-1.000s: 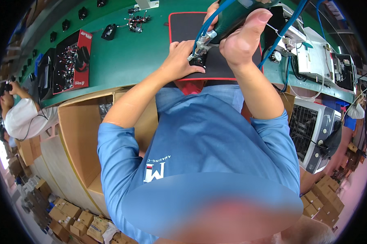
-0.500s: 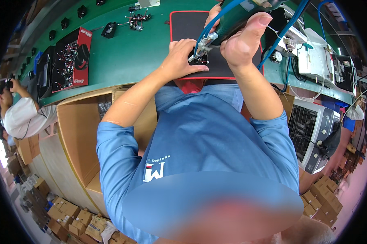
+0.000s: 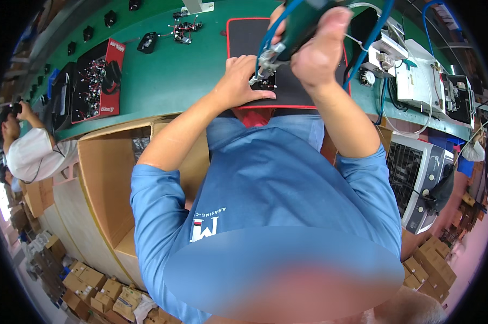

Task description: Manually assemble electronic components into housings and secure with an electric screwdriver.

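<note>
A person's bare hands work over a black mat [image 3: 249, 38] edged in red, at the upper centre of the frame, on a green bench [image 3: 163, 70]. The right hand [image 3: 315, 58] has its fingers curled around a dark green tool [image 3: 303, 24] trailing blue hoses, thumb along the near side. The tool's long axis slants from the upper right down to the lower left, its metal end over a small black part [image 3: 268, 82] on the mat.

The part lies just right of the left hand [image 3: 237, 83], the nearer of the two, whose thumb and forefinger stand apart around it (whether they pinch it, I cannot tell, as the tool covers much of it). A red box [image 3: 116, 81] of wired pieces sits at the upper left.
</note>
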Tool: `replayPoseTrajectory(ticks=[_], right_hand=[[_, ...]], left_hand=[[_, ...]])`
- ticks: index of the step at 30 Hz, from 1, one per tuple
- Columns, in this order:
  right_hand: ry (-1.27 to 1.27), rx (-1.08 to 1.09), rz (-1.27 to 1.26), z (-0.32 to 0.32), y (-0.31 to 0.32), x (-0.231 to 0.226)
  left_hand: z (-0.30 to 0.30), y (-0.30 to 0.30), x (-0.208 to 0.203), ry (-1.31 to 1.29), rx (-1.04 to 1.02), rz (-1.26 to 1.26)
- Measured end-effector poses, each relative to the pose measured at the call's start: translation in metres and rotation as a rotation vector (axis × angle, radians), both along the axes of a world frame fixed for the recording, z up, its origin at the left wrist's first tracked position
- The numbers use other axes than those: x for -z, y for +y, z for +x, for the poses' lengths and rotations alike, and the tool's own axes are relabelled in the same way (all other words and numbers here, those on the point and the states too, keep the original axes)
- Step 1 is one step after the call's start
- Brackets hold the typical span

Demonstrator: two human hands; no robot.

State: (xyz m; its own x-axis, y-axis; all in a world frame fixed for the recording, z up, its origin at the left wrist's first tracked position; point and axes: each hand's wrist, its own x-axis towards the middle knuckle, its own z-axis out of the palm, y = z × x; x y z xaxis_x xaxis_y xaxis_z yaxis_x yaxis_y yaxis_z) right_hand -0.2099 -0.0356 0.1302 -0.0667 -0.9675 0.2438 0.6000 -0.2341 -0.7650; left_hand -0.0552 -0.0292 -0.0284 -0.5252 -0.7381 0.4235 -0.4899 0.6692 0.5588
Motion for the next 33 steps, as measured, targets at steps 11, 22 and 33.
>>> replayPoseTrajectory(ticks=[11, 22, 33], right_hand=[[0.51, 0.118, -0.199, -0.1, -0.007, -0.033], [0.643, 0.418, -0.466, -0.116, 0.02, -0.006], [1.341, -0.235, -0.443, -0.027, -0.006, 0.08]], left_hand=[[-0.008, -0.117, -0.06, -0.098, -0.281, 0.08], [0.016, -0.308, -0.026, -0.601, -0.738, 0.351], [0.107, -0.02, -0.167, 0.103, -0.199, 0.31]])
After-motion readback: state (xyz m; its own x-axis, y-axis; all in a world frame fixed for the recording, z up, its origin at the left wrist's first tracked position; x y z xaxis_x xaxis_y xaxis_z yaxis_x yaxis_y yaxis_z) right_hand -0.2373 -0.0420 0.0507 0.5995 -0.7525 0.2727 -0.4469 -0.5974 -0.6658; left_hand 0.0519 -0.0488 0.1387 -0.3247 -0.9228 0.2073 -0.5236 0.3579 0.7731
